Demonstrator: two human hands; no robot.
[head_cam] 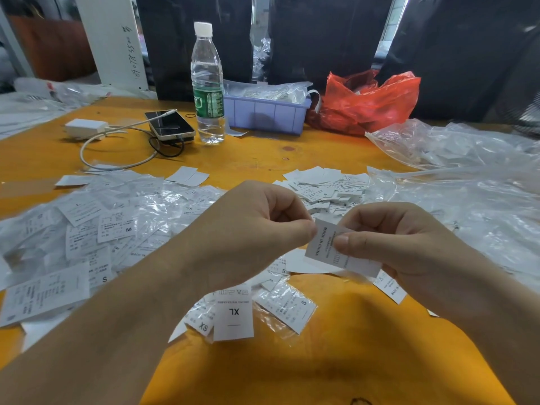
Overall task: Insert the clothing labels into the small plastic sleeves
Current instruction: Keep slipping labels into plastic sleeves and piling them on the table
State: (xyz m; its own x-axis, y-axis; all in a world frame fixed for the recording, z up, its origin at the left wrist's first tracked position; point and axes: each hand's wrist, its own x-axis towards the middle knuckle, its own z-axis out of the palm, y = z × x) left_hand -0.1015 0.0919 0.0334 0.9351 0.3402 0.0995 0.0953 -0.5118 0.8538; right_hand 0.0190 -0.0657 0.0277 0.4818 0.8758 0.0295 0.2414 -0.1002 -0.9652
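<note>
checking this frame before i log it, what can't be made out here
- Head view: whether the white "MADE IN CHINA" label, pinched by left hand and right hand, sits in a clear sleeve; fingers cover its edges.
- Small print on that label: too small.
- Contents of the lilac plastic bin: hidden by crinkled plastic on top.
- Inside of the red plastic bag: hidden by its folds.
</note>
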